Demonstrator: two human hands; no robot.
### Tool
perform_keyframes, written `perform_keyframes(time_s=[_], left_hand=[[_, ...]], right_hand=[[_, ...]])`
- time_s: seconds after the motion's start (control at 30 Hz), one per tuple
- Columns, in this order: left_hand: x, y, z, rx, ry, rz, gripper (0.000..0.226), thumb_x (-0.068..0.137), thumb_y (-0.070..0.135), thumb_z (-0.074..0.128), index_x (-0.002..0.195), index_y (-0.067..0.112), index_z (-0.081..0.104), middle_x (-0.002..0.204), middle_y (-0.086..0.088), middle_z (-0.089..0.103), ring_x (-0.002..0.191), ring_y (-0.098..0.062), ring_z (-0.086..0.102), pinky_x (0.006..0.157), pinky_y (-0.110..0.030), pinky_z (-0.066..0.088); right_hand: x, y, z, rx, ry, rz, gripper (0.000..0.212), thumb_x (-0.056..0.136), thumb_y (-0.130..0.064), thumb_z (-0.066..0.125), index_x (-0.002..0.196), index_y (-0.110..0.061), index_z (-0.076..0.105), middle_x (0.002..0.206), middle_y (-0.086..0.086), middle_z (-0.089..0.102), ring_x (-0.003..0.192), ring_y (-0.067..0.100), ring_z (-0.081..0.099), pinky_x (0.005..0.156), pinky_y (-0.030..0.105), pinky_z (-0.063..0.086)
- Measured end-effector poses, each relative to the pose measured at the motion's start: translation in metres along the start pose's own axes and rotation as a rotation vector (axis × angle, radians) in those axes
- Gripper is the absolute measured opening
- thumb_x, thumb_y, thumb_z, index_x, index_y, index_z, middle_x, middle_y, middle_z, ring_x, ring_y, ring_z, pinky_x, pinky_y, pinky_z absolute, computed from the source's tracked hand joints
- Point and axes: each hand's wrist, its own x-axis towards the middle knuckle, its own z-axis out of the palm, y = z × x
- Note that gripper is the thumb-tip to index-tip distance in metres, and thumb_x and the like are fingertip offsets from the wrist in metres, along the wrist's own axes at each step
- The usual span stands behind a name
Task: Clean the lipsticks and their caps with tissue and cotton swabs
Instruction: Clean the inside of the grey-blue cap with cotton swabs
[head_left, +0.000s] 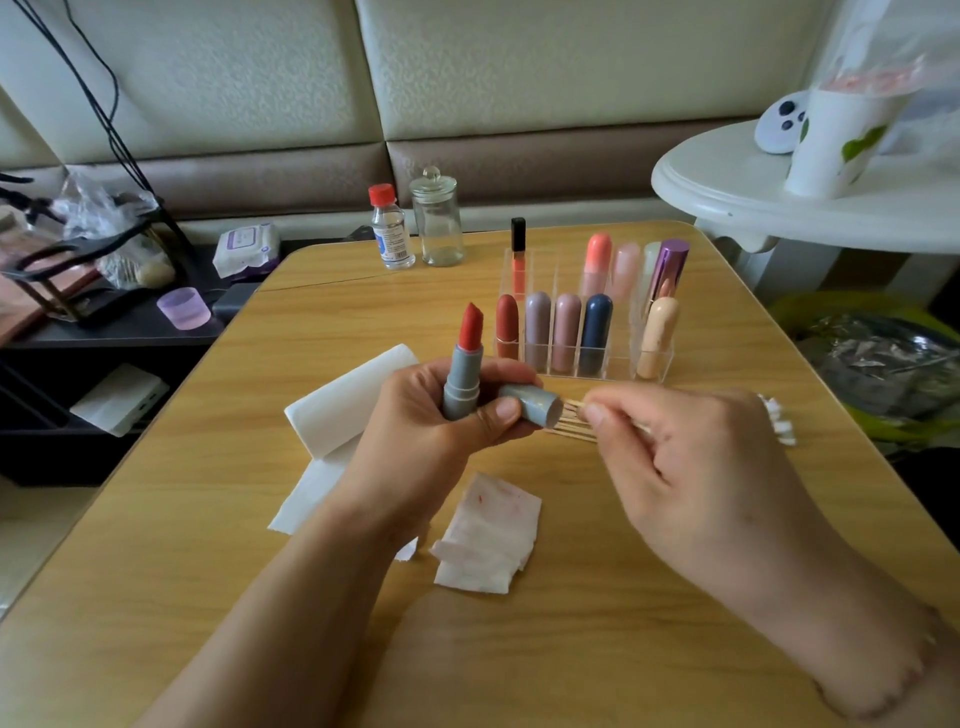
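Fingers of the left hand (441, 415) grip one open red lipstick (465, 364), upright, plus its grey cap (532, 408) lying sideways. Right hand (691, 462) pinches one cotton swab (571, 410) at the cap's mouth, over a pile of swabs (576, 431). At twelve o'clock, a clear rack (613, 332) holds ten lipsticks. At six o'clock, one stained tissue (491, 535); at nine o'clock, one clean tissue (337, 410).
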Motion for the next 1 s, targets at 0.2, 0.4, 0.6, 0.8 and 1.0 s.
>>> perform_keyframes(time_s=[0.2, 0.4, 0.6, 0.8, 1.0], left_hand=[[0.001, -0.002, 0.000, -0.011, 0.020, -0.023, 0.029, 0.082, -0.012, 0.063, 0.083, 0.013, 0.077, 0.086, -0.011, 0.074, 0.083, -0.022, 0.072, 0.074, -0.026, 0.057], [0.002, -0.002, -0.001, -0.029, 0.019, -0.037, 0.023, 0.078, -0.005, 0.065, 0.085, 0.012, 0.077, 0.087, -0.014, 0.074, 0.085, -0.025, 0.072, 0.076, -0.027, 0.057], [0.002, -0.001, -0.001, -0.024, 0.031, -0.037, 0.017, 0.078, -0.005, 0.070, 0.088, 0.009, 0.075, 0.088, -0.016, 0.073, 0.087, -0.027, 0.072, 0.076, -0.028, 0.057], [0.000, 0.001, 0.000, -0.014, 0.021, -0.040, 0.023, 0.081, -0.010, 0.066, 0.086, 0.010, 0.076, 0.087, -0.015, 0.074, 0.085, -0.026, 0.072, 0.074, -0.026, 0.057], [0.001, 0.001, 0.000, -0.032, 0.021, -0.048, 0.023, 0.077, -0.007, 0.070, 0.082, 0.014, 0.078, 0.087, -0.013, 0.074, 0.085, -0.024, 0.072, 0.075, -0.026, 0.057]], right_hand=[[-0.001, 0.000, 0.001, 0.074, -0.094, 0.000, 0.032, 0.098, -0.017, 0.056, 0.066, -0.018, 0.060, 0.048, -0.008, 0.042, 0.046, 0.016, 0.044, 0.043, 0.013, 0.023], [0.001, 0.004, 0.002, 0.035, -0.114, 0.033, 0.028, 0.096, -0.011, 0.061, 0.069, -0.015, 0.066, 0.049, -0.013, 0.044, 0.049, 0.011, 0.048, 0.044, 0.010, 0.025], [0.003, 0.007, 0.001, 0.065, -0.053, 0.049, 0.026, 0.097, -0.015, 0.058, 0.075, -0.010, 0.071, 0.050, -0.006, 0.052, 0.050, 0.017, 0.052, 0.042, 0.014, 0.029], [0.003, 0.009, -0.002, 0.173, -0.050, 0.075, 0.021, 0.095, -0.015, 0.061, 0.078, -0.013, 0.073, 0.050, -0.001, 0.056, 0.047, 0.016, 0.051, 0.040, 0.018, 0.030], [0.001, 0.006, -0.001, 0.196, -0.110, 0.050, 0.024, 0.097, -0.016, 0.061, 0.077, -0.014, 0.074, 0.049, -0.005, 0.052, 0.043, 0.006, 0.047, 0.041, 0.009, 0.025]])
